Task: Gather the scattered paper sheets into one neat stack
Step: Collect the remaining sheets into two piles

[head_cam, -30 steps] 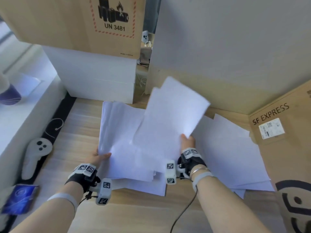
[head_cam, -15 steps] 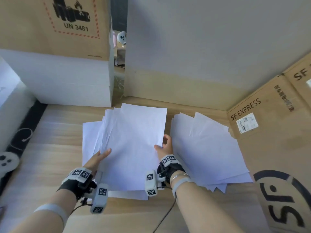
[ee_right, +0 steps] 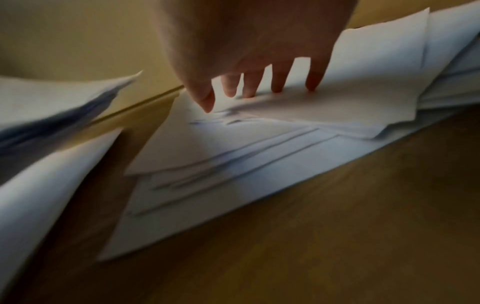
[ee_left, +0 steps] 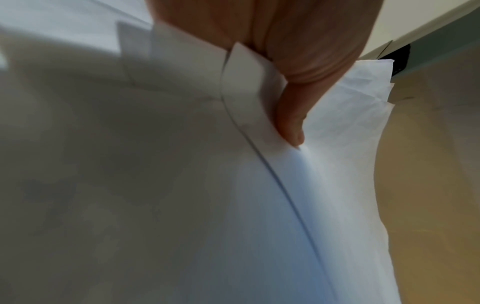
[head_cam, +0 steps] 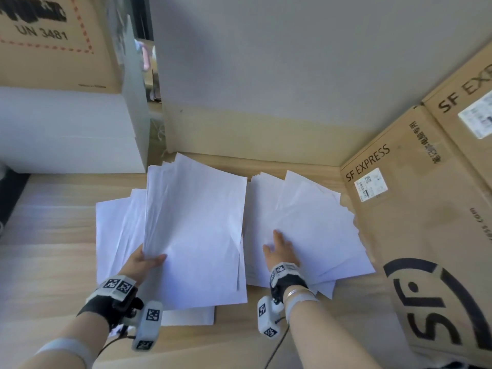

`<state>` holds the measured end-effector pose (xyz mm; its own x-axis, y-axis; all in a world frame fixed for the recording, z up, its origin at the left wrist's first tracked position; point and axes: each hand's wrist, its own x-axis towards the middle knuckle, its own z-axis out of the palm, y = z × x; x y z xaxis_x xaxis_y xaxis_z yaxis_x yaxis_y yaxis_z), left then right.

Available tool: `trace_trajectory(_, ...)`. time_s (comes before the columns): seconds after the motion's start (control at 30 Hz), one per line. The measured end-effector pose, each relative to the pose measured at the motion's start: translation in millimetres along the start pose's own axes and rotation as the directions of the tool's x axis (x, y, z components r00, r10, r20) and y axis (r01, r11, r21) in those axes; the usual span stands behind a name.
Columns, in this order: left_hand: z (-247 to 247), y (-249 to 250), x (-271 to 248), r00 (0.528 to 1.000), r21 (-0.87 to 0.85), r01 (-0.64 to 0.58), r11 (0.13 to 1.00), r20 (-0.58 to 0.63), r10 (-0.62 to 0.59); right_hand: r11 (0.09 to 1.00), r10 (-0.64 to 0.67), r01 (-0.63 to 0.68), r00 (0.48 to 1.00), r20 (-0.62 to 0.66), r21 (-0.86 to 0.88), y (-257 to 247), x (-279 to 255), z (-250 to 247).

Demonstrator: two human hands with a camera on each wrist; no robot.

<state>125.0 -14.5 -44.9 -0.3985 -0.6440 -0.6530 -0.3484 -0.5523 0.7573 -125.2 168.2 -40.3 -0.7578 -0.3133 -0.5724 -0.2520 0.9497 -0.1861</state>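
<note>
White paper sheets lie in two loose piles on the wooden table (head_cam: 53,222). My left hand (head_cam: 145,262) pinches the near left edge of a bundle of sheets (head_cam: 197,230), thumb on top, lifting that edge off the left pile (head_cam: 117,230); the thumb (ee_left: 291,123) shows pressed on the paper. My right hand (head_cam: 282,251) rests on the fanned right pile (head_cam: 319,230) with spread, nearly straight fingers (ee_right: 249,90) touching the top sheet (ee_right: 337,102). The bundle's corner (ee_right: 52,98) hangs at the left of the right wrist view.
A tall SF EXPRESS cardboard box (head_cam: 426,209) stands close against the right pile. A grey and cardboard wall (head_cam: 266,89) closes the back. A white box (head_cam: 66,129) under a UN 3481 carton (head_cam: 53,41) stands at back left. Bare wood lies in front of the piles.
My right hand has let go of the bundle and moved right onto the right pile. My left hand has taken hold of the bundle's near left edge. The view shifted to the right.
</note>
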Motion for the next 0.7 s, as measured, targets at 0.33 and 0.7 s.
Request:
trace_trajectory(0.33,1,0,5,1.0,-0.035,-0.006,0.999,-0.008,0.006,0.979,0.034,0.019,0.965,-0.26,0.201,1,-10,-5)
trace_trajectory(0.7,-12,-17,16,1.0,-0.015,0.009,1.0,0.002,-0.009,0.688,0.581,-0.546,0.809,0.087,0.478,5,-5,-29)
